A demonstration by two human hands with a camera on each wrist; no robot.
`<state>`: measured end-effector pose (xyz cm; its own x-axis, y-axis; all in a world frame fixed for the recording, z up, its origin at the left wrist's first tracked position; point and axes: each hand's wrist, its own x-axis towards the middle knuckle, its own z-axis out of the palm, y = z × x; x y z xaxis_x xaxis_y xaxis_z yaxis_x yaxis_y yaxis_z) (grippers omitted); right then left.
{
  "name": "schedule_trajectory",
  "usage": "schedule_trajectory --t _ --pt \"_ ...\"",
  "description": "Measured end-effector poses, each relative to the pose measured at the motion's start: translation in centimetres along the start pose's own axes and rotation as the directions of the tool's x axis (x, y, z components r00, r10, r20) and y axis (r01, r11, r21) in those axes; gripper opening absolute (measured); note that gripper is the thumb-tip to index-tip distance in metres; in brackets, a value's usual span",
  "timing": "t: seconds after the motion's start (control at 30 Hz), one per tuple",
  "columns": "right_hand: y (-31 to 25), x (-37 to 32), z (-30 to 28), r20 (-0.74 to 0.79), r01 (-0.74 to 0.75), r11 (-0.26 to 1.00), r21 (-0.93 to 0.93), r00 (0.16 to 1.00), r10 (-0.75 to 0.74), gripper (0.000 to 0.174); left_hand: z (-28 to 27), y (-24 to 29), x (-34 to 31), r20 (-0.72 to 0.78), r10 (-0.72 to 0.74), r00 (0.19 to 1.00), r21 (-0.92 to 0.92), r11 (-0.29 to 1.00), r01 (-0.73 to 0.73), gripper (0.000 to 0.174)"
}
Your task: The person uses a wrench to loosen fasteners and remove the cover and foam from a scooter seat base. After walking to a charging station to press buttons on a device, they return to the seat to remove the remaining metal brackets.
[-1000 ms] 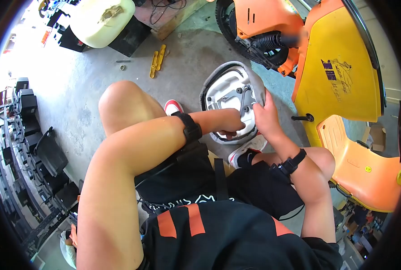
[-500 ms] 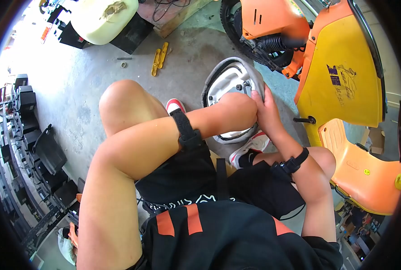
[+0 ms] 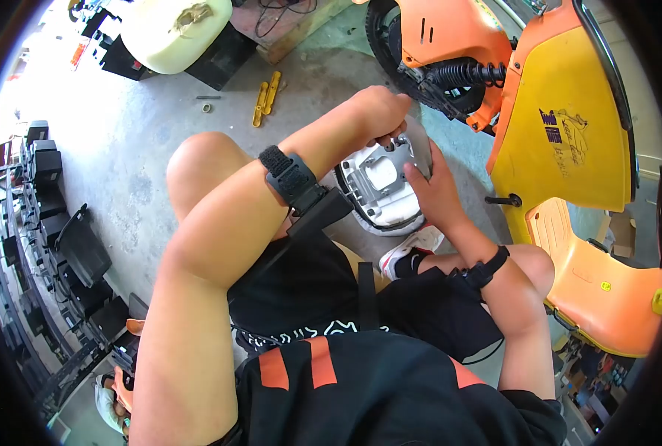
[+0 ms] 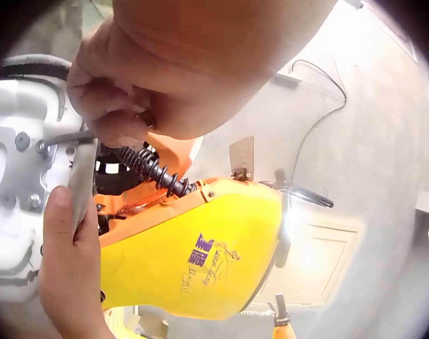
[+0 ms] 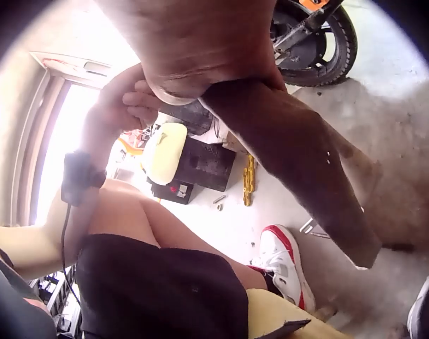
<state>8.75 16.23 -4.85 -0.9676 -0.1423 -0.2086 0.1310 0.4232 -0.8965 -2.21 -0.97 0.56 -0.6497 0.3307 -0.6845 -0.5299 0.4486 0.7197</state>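
Note:
A seat-like part with a grey padded rim and white underside (image 3: pixel 403 204) stands over the floor in the head view, a grey metal plate (image 3: pixel 400 160) bolted to it. Curled at its upper end is my left hand (image 3: pixel 379 111). In the left wrist view, that hand (image 4: pixel 122 92) grips a thin metal tool (image 4: pixel 69 137) whose tip meets a bolt on the plate (image 4: pixel 16 169). My right hand (image 3: pixel 436 189) holds the right rim, thumb on the inner side. The left hand's fingertips are partly hidden.
An orange and yellow vehicle body (image 3: pixel 569 126) with a black wheel (image 3: pixel 383 37) is at upper right. Yellow bars (image 3: pixel 266 99) lie on the concrete floor (image 3: pixel 145 156). A cream seat (image 3: pixel 171 37) rests on black boxes at upper left. My shoe (image 3: pixel 412 249) is below the part.
My left hand has swung up and away from the middle of the part to its upper end, uncovering the plate. My right hand has kept its hold on the rim.

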Motion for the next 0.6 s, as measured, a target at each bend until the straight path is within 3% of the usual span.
schedule_trajectory --t 0.03,0.07,0.1,0.13,0.17,0.23,0.27,0.33,0.37,0.43,0.6 --pt "0.9 0.2 0.0 -0.034 -0.023 1.0 -0.013 0.999 0.023 0.056 -0.3 0.4 -0.5 -0.038 0.064 0.997 0.187 0.981 -0.056 0.034" --pt "1.5 0.3 -0.2 -0.07 -0.048 0.999 -0.026 0.996 0.046 0.058 -0.6 -0.1 0.0 -0.038 0.066 0.997 0.189 0.98 -0.058 0.034" --pt "1.7 0.2 -0.3 -0.072 -0.047 0.999 -0.026 0.996 0.045 0.058 -0.8 -0.9 1.1 -0.037 0.218 0.975 0.467 0.867 -0.176 0.032" --pt "1.7 0.2 -0.4 -0.081 -0.041 0.997 -0.071 0.996 0.035 0.058 -0.9 -1.3 1.6 0.007 0.357 0.934 0.702 0.663 -0.259 0.032" --pt "1.8 0.2 -0.5 -0.089 -0.035 0.993 -0.115 0.996 0.025 0.059 -0.8 -1.7 2.0 0.007 0.358 0.934 0.704 0.662 -0.259 0.032" --pt "1.8 0.1 -0.4 -0.093 -0.03 0.991 -0.13 0.996 0.018 0.059 -0.8 -1.6 2.0 -0.035 0.417 0.908 0.844 0.499 -0.197 0.027" --pt "1.9 0.0 -0.5 -0.097 -0.027 0.989 -0.146 0.995 0.013 0.059 -0.7 -1.7 2.0 -0.034 0.418 0.908 0.845 0.497 -0.197 0.027" --pt "1.9 -0.1 -0.6 -0.105 -0.038 0.989 -0.143 0.994 0.023 0.059 -0.6 -1.5 1.6 -0.209 0.284 0.936 0.656 0.75 -0.081 0.026" --pt "2.0 -0.1 -0.6 -0.111 -0.049 0.989 -0.141 0.993 0.033 0.059 -0.5 -1.5 1.4 -0.206 0.285 0.936 0.658 0.749 -0.083 0.026" --pt "2.0 -0.2 -0.7 -0.113 -0.045 0.99 -0.136 0.993 0.03 0.059 -0.6 -1.5 1.1 -0.2 0.154 0.968 0.378 0.923 -0.069 0.042" --pt "2.8 -0.2 -0.6 -0.121 -0.006 0.992 -0.125 0.993 -0.009 0.059 -1.0 -1.3 0.8 -0.051 0.074 0.996 0.405 0.913 -0.047 0.04"
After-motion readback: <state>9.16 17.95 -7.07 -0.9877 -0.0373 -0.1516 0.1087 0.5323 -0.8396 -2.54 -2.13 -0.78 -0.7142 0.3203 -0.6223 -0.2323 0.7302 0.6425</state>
